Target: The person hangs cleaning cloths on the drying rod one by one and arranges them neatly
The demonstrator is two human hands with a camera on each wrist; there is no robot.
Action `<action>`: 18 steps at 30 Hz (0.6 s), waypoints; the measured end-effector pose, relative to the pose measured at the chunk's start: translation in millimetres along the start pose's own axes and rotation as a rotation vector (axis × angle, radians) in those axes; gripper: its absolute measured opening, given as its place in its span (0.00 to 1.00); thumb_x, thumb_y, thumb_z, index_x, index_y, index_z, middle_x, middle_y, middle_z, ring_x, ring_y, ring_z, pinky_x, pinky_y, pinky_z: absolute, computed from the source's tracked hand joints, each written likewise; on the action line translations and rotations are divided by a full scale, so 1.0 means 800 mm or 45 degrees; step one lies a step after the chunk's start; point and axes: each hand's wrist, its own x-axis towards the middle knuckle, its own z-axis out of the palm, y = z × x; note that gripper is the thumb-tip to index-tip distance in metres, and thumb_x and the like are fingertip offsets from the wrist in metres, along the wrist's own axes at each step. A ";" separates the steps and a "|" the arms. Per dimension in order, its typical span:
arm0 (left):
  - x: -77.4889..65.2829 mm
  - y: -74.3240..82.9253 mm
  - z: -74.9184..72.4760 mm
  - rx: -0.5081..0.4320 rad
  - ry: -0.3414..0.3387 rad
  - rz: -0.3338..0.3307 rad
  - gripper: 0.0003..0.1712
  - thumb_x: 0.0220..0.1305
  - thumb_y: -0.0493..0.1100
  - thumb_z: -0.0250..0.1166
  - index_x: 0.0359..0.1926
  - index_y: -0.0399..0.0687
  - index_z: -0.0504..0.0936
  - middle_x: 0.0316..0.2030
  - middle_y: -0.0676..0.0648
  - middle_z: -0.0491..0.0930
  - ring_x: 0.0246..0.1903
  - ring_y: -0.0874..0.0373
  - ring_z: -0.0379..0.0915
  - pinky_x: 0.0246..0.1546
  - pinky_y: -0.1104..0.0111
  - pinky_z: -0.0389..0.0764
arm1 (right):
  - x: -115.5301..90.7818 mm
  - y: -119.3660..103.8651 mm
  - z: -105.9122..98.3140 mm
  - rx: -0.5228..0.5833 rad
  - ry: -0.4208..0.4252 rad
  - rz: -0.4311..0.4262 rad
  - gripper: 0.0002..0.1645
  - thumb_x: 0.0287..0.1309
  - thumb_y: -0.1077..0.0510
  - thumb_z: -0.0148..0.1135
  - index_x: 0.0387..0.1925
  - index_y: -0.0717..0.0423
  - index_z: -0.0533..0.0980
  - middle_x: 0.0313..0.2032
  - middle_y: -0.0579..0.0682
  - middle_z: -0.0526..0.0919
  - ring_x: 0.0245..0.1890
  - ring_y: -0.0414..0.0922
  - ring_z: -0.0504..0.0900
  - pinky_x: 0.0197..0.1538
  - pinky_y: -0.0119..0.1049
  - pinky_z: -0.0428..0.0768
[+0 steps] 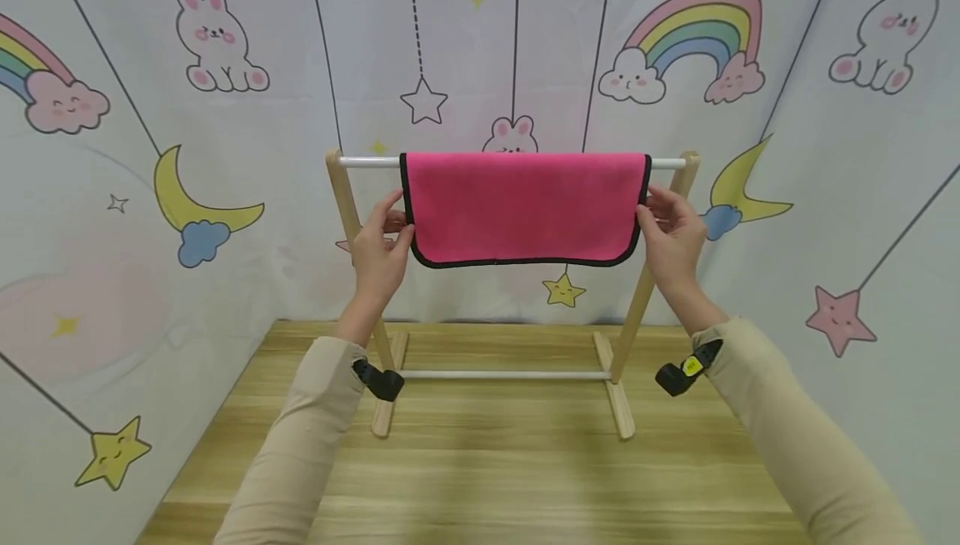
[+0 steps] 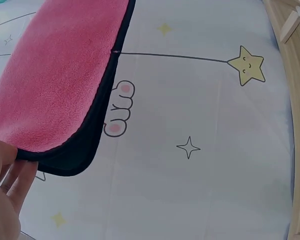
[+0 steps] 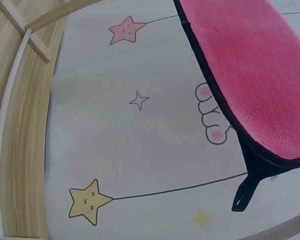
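A pink towel (image 1: 525, 207) with black edging hangs folded over the white top bar (image 1: 367, 162) of a small wooden rack. At its left edge my left hand (image 1: 381, 245) pinches the edging between thumb and fingers, seen also in the left wrist view, where the towel's pink side (image 2: 55, 80) looks fluffy and a dark layer shows beneath. My right hand (image 1: 675, 232) pinches the right edge, thumb in front and fingers partly hidden behind. Only a sliver of that hand enters the right wrist view, where a black hanging loop (image 3: 245, 195) dangles from the towel's rear corner.
The rack's wooden posts (image 1: 636, 320) stand on two feet (image 1: 615, 399), joined low down by a white crossbar (image 1: 502, 375). Beneath is a wood-grain tabletop (image 1: 480, 470). A white cloth backdrop (image 1: 285, 112) printed with rabbits, stars and rainbows surrounds the back and sides.
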 end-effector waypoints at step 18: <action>0.003 -0.001 -0.008 -0.098 -0.028 -0.076 0.27 0.59 0.32 0.58 0.60 0.41 0.67 0.37 0.38 0.77 0.36 0.51 0.76 0.32 0.82 0.74 | 0.005 0.040 -0.004 -0.013 -0.002 0.016 0.17 0.52 0.67 0.61 0.46 0.66 0.75 0.32 0.39 0.78 0.30 0.30 0.76 0.34 0.19 0.73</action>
